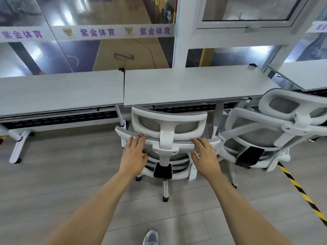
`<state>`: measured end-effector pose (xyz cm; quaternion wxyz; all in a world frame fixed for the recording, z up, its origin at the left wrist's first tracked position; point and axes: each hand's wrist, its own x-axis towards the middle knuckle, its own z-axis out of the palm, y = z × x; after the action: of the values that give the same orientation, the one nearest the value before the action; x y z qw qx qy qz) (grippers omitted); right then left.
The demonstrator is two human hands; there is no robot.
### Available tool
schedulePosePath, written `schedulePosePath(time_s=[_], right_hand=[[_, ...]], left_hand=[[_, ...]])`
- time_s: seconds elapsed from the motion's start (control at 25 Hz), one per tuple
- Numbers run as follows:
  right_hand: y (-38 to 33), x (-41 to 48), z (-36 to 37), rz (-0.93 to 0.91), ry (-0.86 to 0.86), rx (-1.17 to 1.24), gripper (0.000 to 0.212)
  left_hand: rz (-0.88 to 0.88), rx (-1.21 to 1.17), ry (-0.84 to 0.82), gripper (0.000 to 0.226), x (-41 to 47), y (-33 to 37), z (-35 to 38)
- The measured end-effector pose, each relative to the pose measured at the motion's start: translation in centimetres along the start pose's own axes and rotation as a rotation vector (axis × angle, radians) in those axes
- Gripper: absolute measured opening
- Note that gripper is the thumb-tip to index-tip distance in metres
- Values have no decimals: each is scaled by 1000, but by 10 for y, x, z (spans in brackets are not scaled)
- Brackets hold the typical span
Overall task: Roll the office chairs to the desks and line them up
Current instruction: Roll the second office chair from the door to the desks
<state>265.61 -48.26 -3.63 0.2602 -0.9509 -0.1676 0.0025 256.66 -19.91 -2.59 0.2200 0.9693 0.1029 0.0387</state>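
Observation:
A white office chair (169,119) with grey mesh stands with its back to me, its seat tucked under the middle grey desk (185,85). My left hand (135,154) rests on the top edge of the backrest, left of the headrest post, fingers straight. My right hand (206,154) lies on the same edge at the right, fingers spread and relaxed. A second white office chair (261,137) stands just to the right, turned at an angle at the desk's right end.
Another grey desk (58,92) joins on the left, and a third desk (304,75) angles off at the far right. Glass partitions run behind the desks. Yellow-black tape (300,190) crosses the grey floor at right. My shoe (150,237) shows at the bottom.

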Motion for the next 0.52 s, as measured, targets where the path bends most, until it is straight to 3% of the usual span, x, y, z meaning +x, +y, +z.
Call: schedulePosePath(time_s=[0.16,0.52], right_hand=[[-8,-9,-22,-34,-7,47,45],[-49,-76,-76,-371,0,155,35]], left_hand=[[-51,-13,46,50,-27,37,-13],[-140,51,375,19,-162,129,-39]])
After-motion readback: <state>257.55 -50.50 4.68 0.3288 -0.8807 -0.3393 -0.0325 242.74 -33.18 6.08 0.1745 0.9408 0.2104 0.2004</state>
